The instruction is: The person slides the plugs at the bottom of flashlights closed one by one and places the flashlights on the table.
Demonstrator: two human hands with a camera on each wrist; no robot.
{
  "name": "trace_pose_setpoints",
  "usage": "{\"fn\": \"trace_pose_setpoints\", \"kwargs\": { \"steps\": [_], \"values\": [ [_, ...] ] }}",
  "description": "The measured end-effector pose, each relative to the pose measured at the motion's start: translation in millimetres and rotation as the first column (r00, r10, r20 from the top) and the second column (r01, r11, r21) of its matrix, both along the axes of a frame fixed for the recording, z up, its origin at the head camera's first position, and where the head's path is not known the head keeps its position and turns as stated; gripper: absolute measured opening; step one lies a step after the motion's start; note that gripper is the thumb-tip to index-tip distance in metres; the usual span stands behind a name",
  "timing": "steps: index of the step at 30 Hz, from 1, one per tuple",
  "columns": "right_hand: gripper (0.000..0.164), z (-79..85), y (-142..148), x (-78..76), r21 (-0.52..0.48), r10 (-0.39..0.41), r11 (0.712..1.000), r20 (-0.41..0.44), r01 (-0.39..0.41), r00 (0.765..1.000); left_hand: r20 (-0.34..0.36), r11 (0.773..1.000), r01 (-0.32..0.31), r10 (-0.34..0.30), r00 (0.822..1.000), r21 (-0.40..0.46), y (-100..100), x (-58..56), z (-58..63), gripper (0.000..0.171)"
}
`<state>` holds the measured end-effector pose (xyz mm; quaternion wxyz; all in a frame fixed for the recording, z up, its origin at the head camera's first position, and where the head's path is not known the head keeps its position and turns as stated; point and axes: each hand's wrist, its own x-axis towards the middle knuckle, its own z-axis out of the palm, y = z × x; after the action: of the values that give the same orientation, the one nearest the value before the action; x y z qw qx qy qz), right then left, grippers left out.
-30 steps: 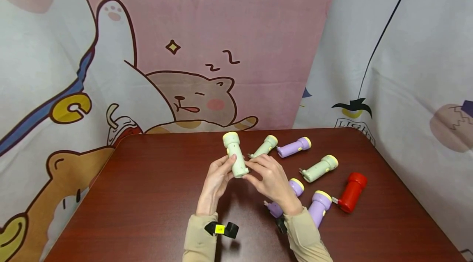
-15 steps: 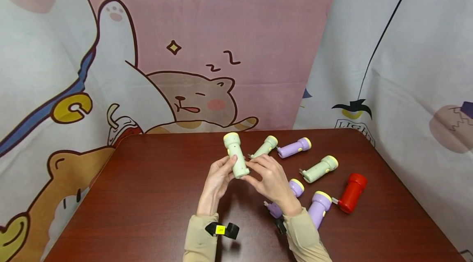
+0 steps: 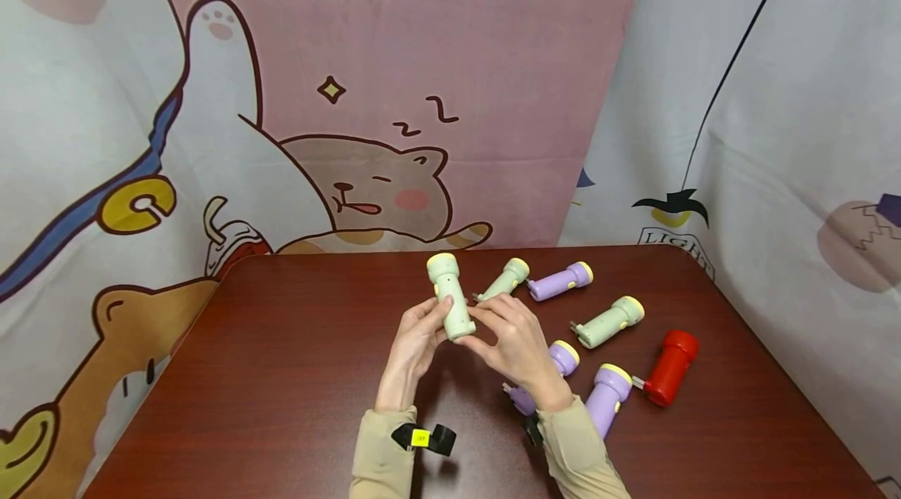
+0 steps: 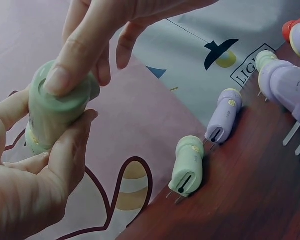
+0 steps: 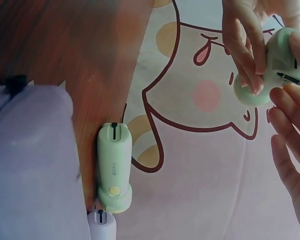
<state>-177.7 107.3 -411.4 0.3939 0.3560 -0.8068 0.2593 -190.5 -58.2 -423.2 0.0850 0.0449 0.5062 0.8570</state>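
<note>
Hardly anything has moved since a second ago: the pale green flashlight (image 3: 449,286) in my hands keeps its tilt, with only the slightest drift. I have it raised over the brown tabletop (image 3: 281,374), around the middle of its width and toward the far edge, its yellow-rimmed head pointing up and away from me. My left hand (image 3: 411,339) grips the body, thumb across the near side and fingers behind. My right hand (image 3: 517,339) pinches the tail end, thumb pressed on the base and forefinger against the side near a dark slot (image 5: 290,78). Close to the far edge lies a second green flashlight (image 3: 508,280); beside it, nearer the far right corner, is a purple flashlight (image 3: 558,281). A third green flashlight (image 3: 607,324) lies closer to me, and a red flashlight (image 3: 672,367), prongs (image 3: 638,382) showing, is nearest the right edge. Another purple flashlight (image 3: 565,357) is partly hidden behind my right hand, and a third purple flashlight (image 3: 609,397) lies just beside my right sleeve (image 3: 577,444).
</note>
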Motion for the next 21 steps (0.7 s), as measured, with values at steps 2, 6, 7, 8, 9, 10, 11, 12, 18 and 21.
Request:
{"fn": "trace_pose_setpoints", "kwargs": {
  "steps": [2, 6, 7, 8, 9, 10, 11, 12, 18, 21],
  "values": [
    [0.041, -0.3, -0.4, -0.1, -0.002, -0.003, 1.000, 0.000, 0.003, 1.000, 0.004, 1.000, 0.000, 0.000, 1.000, 0.000, -0.1, 0.3, 0.0, 0.027],
    [0.042, -2.2, -1.4, -0.7, 0.001, -0.016, 1.000, 0.001, 0.016, 1.000, 0.009, 1.000, 0.003, -0.003, 1.000, -0.002, -0.7, 1.2, -0.6, 0.031],
    [0.043, -2.8, -1.7, -0.9, 0.002, -0.018, 1.000, -0.003, 0.018, 1.000, 0.011, 1.000, 0.004, -0.004, 1.000, 0.000, -1.0, 1.2, -1.1, 0.033],
    [0.043, -3.2, -2.1, -1.1, 0.004, -0.022, 1.000, -0.004, 0.022, 1.000, 0.013, 1.000, 0.004, -0.004, 1.000, 0.000, -1.3, 1.4, -1.2, 0.034],
    [0.044, -3.7, -2.4, -1.4, 0.007, -0.026, 1.000, -0.004, 0.026, 1.000, 0.014, 1.000, 0.003, -0.003, 1.000, -0.001, -1.6, 1.2, -1.5, 0.035],
    [0.044, -3.8, -2.8, -1.4, 0.010, -0.029, 1.000, -0.003, 0.029, 1.000, 0.018, 1.000, -0.001, 0.001, 1.000, 0.003, -1.8, 1.0, -1.6, 0.034],
    [0.044, -3.8, -3.2, -1.5, 0.015, -0.031, 0.999, -0.006, 0.031, 1.000, 0.018, 1.000, -0.003, 0.003, 1.000, -0.001, -2.3, 0.7, -1.7, 0.034],
    [0.044, -3.5, -3.7, -1.3, 0.020, -0.033, 0.999, -0.003, 0.033, 0.999, 0.020, 1.000, -0.006, 0.007, 1.000, -0.002, -2.8, 0.5, -1.6, 0.033],
    [0.045, -1.4, -4.2, 0.3, 0.060, -0.048, 0.997, 0.036, 0.046, 0.998, 0.022, 1.000, -0.022, 0.022, 1.000, -0.018, -4.9, 0.2, 0.3, 0.030],
    [0.045, -1.2, -3.0, 0.8, 0.078, -0.057, 0.996, 0.054, 0.053, 0.997, 0.013, 0.999, -0.020, 0.021, 1.000, -0.024, -6.7, -0.2, 0.2, 0.033]
  ]
}}
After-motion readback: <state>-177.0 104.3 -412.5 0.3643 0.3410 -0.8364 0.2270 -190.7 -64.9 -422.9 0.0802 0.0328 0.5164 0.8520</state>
